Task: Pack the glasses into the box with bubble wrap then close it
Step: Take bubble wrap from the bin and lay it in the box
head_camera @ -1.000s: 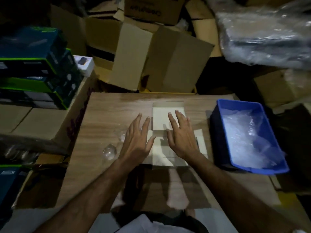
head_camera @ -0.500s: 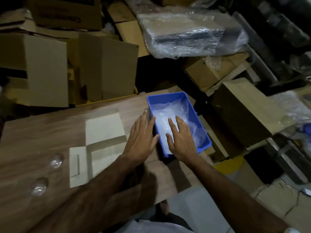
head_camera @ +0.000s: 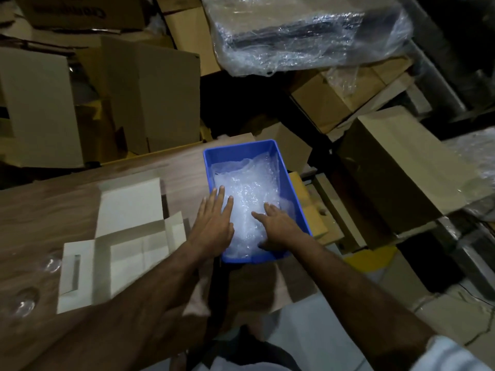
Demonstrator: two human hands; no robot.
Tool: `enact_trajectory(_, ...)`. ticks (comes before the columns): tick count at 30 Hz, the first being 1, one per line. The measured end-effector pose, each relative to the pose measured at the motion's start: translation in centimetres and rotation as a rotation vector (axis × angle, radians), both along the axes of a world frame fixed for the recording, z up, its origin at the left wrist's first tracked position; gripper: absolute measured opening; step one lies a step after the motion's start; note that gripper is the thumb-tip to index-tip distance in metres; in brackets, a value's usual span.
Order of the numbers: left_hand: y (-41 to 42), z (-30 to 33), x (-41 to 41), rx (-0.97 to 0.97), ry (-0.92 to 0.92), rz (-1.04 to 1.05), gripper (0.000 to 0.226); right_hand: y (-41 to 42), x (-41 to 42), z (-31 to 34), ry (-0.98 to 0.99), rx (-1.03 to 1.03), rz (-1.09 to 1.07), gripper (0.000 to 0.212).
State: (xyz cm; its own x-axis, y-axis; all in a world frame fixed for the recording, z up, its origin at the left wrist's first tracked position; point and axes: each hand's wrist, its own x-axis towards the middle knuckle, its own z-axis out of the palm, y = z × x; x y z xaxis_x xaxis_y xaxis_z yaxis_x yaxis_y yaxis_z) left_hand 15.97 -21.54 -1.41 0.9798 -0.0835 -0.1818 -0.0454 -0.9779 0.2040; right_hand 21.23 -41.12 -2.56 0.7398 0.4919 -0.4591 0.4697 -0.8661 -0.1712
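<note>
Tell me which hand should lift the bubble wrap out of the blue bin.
Probably the right hand: it lies inside the blue bin, its fingers curling into the bubble wrap. The left hand lies flat over the bin's near-left rim, only its fingertips reaching the wrap.

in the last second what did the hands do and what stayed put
Both hands left the flat white box and moved right into the blue bin; left hand and right hand now touch the bubble wrap. Box and two glasses stayed put.
</note>
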Motion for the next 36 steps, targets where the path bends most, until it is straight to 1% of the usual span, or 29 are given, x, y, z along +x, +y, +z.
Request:
enact_trajectory(2,0.0,0.0,0.0,0.005,0.01,-0.002,0.075,0.4,0.5,-0.4,-0.006,0.017,0.049,0.071)
enact_trajectory(4,0.1,-0.1,-0.1,-0.003,0.012,-0.002,0.074,0.7,0.6,-0.8,0.018,0.091,0.024,0.047)
enact_trajectory(6,0.2,-0.4,-0.2,-0.002,-0.021,0.0,0.074,0.7,0.5,-0.9,0.061,0.163,-0.029,0.037)
enact_trajectory(10,0.2,-0.6,-0.3,-0.006,-0.028,0.0,0.072,-0.1,0.7,-0.4,0.073,0.302,-0.175,0.033)
enact_trajectory(12,0.2,-0.7,-0.3,0.002,-0.025,-0.001,0.071,-0.5,0.7,0.0,0.023,0.375,-0.232,0.035)
enact_trajectory(14,0.2,-0.7,-0.2,0.004,-0.022,0.003,0.071,-0.6,0.7,0.2,-0.046,0.348,-0.153,0.043)
enact_trajectory(16,0.1,-0.6,-0.2,-0.002,-0.01,0.011,0.071,-0.6,1.0,0.0,-0.041,0.203,0.006,0.06)
enact_trajectory(17,0.0,-0.5,-0.2,-0.007,-0.007,0.015,0.071,-0.5,1.2,-0.1,-0.01,0.137,0.052,0.062)
enact_trajectory(18,0.1,-0.5,-0.2,-0.009,-0.007,0.017,0.071,-0.5,1.3,-0.3,0.026,0.117,0.057,0.058)
enact_trajectory(20,0.1,-0.5,-0.2,0.003,-0.011,0.011,0.071,-0.4,1.5,-0.6,0.065,0.17,0.022,0.042)
enact_trajectory(23,0.2,-0.6,-0.2,0.017,-0.005,0.016,0.071,-0.4,1.4,-0.8,0.002,0.254,0.026,0.025)
enact_trajectory(25,0.1,-0.7,-0.1,0.011,-0.003,0.02,0.071,-0.7,1.3,-0.8,-0.008,0.344,-0.028,0.022)
enact_trajectory(27,0.1,-0.7,-0.1,0.007,-0.003,0.022,0.071,-1.1,1.3,-0.9,0.032,0.447,-0.099,0.02)
enact_trajectory(31,0.2,-0.6,-0.2,0.006,0.004,0.016,0.072,-2.0,1.0,-0.6,0.07,0.588,-0.156,0.019)
enact_trajectory(36,0.5,-0.6,-0.2,-0.039,-0.005,0.003,0.069,-2.5,-0.1,0.3,-0.051,0.683,-0.222,0.019)
